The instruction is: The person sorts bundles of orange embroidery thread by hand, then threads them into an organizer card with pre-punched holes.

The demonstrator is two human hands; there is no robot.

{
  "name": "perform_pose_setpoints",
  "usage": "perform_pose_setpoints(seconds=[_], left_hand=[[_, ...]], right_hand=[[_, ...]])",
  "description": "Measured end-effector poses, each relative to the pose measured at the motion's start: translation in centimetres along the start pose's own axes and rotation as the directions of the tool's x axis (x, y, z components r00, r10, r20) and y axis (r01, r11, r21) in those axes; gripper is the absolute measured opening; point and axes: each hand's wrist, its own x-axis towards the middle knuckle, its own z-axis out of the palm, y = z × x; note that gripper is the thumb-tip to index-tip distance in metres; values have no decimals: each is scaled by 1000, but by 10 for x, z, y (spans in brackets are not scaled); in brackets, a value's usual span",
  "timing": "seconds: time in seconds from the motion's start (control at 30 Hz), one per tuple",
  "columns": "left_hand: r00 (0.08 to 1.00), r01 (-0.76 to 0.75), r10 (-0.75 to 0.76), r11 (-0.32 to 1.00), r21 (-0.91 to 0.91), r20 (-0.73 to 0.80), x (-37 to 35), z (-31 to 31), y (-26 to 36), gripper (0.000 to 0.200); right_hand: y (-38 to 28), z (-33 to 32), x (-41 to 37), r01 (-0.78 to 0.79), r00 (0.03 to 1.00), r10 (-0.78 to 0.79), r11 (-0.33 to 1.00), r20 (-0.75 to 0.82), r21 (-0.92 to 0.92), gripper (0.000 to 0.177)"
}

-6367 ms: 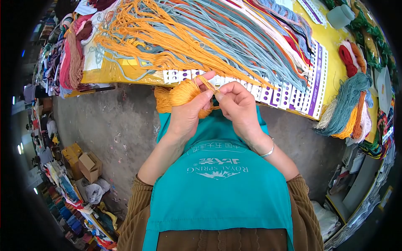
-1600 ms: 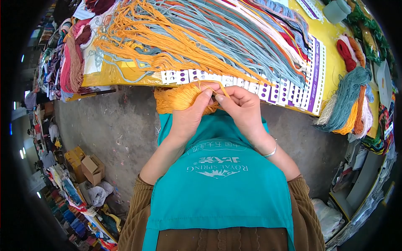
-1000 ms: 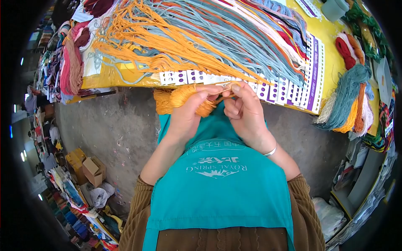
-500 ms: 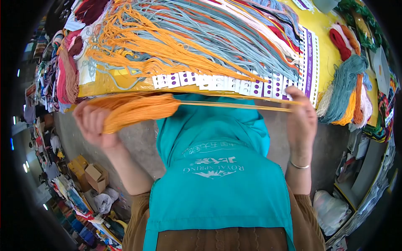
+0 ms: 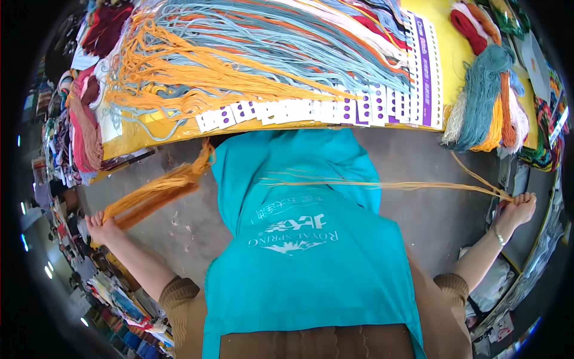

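Out at the left, my left hand (image 5: pixel 103 228) is closed round one end of an orange thread bundle (image 5: pixel 158 190), which stretches up and right below the table edge. My right hand (image 5: pixel 519 209), far out at the right, is closed on a few thin orange strands (image 5: pixel 418 186) that trail leftward across the teal apron (image 5: pixel 311 239). The strands and the bundle look apart from each other. Above, orange threads (image 5: pixel 197 75) and blue-grey threads (image 5: pixel 287 54) lie spread on the table, next to white cards with purple dots (image 5: pixel 287 112).
The yellow table (image 5: pixel 155 136) runs along the top. A white and purple holed card (image 5: pixel 426 72) lies at its right part. Coloured skeins (image 5: pixel 484 102) hang over the right edge, pink and red ones (image 5: pixel 84 131) over the left. A plastic bag (image 5: pixel 493 278) sits low at the right.
My hands have moved far apart, outward and down. The thin strands have come away from the orange bundle, which now slants down to my left hand. The camera view has shifted slightly.
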Motion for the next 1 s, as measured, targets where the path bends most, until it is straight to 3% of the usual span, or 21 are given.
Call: perform_pose_setpoints(seconds=[0.07,0.13,0.2,0.27,0.3,0.33,0.4,0.43,0.53,0.57,0.63,0.73,0.8,0.83,0.93,1.0], left_hand=[[985,-154,160,983,97,-62,-50,38,3,17],[964,13,3,998,-58,266,-66,42,-4,16],[824,254,-117,951,-176,554,-94,63,-19,16],[609,526,-173,819,-230,774,-152,95,-37,20],[591,556,-156,790,-260,792,-161,95,-48,34],[496,657,-126,702,-275,859,-188,111,-53,40],[305,832,-23,493,-254,952,-253,151,-57,56],[218,846,27,494,-203,975,-261,159,-61,70],[-241,916,269,380,127,932,-294,203,-84,71],[-347,908,368,361,212,863,-300,215,-95,67],[-448,886,435,333,322,781,-326,240,-108,55],[-539,840,445,341,422,715,-371,268,-119,37],[-523,671,182,690,271,832,-396,266,-105,38],[-497,533,54,806,256,866,-409,266,-99,40],[-459,264,-281,863,431,843,-461,282,-85,45],[-429,159,-299,904,397,853,-489,287,-92,47]], right_hand=[[-12,-8,12,77,997,-77,997,-4,-32,18],[-9,-11,22,-22,945,17,1000,326,9,14],[-9,21,-23,-206,876,130,972,465,115,14],[-17,48,-58,-516,542,98,823,834,238,16],[-30,59,-82,-430,581,81,876,810,221,16],[-44,70,-101,-340,617,58,919,785,199,16],[-66,77,-118,-48,593,-57,993,803,106,17],[-75,79,-124,104,565,-105,993,818,56,18],[-90,83,-140,231,602,-99,971,793,-54,19],[-88,82,-141,270,596,-111,960,795,-69,21],[-88,83,-147,122,516,-82,992,853,22,21],[-84,86,-159,14,425,-96,995,900,100,21],[-84,89,-171,-54,389,-103,989,915,134,21],[-88,88,-176,-57,434,-61,994,899,95,21],[-83,96,-197,-61,345,-98,990,933,126,21],[-77,101,-213,-58,277,-108,990,955,128,23]])
